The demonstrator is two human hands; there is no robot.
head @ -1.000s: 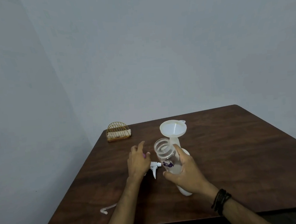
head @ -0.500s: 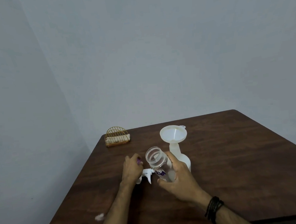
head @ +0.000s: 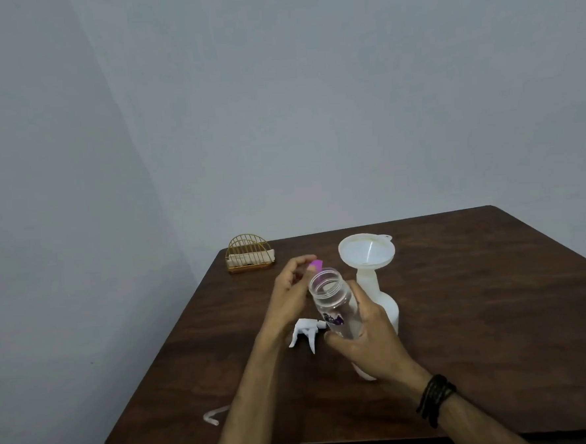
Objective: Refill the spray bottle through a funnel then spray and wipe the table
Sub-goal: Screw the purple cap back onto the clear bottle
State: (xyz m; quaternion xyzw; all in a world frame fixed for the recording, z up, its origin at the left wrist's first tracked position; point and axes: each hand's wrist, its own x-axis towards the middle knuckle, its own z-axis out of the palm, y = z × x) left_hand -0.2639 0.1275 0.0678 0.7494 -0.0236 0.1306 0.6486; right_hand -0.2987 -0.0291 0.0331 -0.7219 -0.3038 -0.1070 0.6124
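A white spray bottle (head: 384,305) stands on the dark wooden table (head: 479,313) with a white funnel (head: 367,251) seated in its neck. My right hand (head: 371,340) grips a clear jar (head: 332,300), tilted left with its mouth uncapped. My left hand (head: 290,290) hovers just left of the jar's mouth and pinches a small purple cap (head: 316,264) between its fingertips. The white trigger sprayer head (head: 307,334) lies on the table below my left hand, and its dip tube's end (head: 214,417) shows left of my left forearm.
A gold wire holder (head: 250,255) with a folded pale cloth stands at the table's far left corner. Grey walls close in behind and on the left. The table's left edge runs diagonally toward me.
My left hand rose from the table beside the sprayer head to the jar's mouth, now showing the purple cap. The right hand kept hold of the jar.
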